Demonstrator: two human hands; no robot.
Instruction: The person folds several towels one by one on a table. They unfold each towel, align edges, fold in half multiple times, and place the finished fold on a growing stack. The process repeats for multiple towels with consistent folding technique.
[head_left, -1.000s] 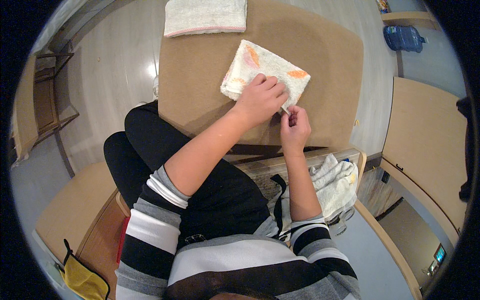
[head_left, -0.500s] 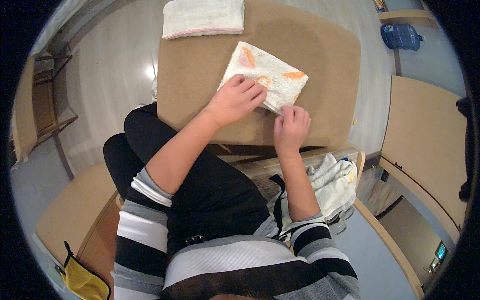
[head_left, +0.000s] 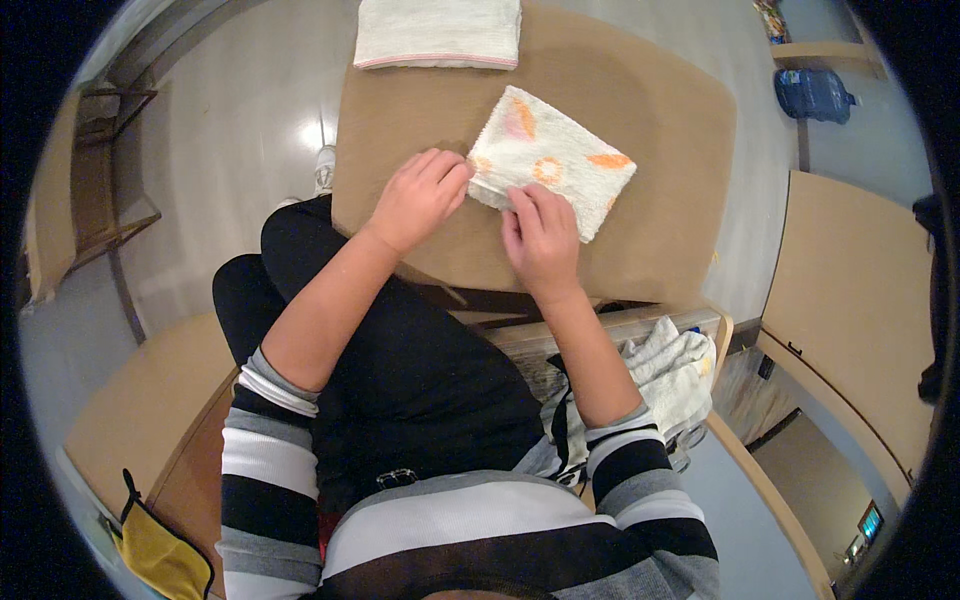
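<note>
A folded white terry towel (head_left: 575,140) with orange and pink figures lies tilted on a tan padded tabletop (head_left: 660,90). Closed fingers of my left hand (head_left: 418,200) pinch its left corner. Along the near edge, my right hand (head_left: 545,240) grips the towel between thumb and fingers, the thumb at the rim. The fingertips partly hide that edge. Farther off, at the top left of the tabletop, another folded white towel (head_left: 438,35) with a thin red line along its near edge lies apart from both hands.
Beside my right forearm is a heap of crumpled whitish cloths (head_left: 665,375). A yellow cloth with dark trim (head_left: 165,555) hangs at the lower left. A big blue water bottle (head_left: 812,95) lies at the upper right, near a tan panel (head_left: 850,300).
My left hand has shifted left to the towel's left corner. My right hand has slid left along the near edge from the near right corner. The view has shifted slightly.
</note>
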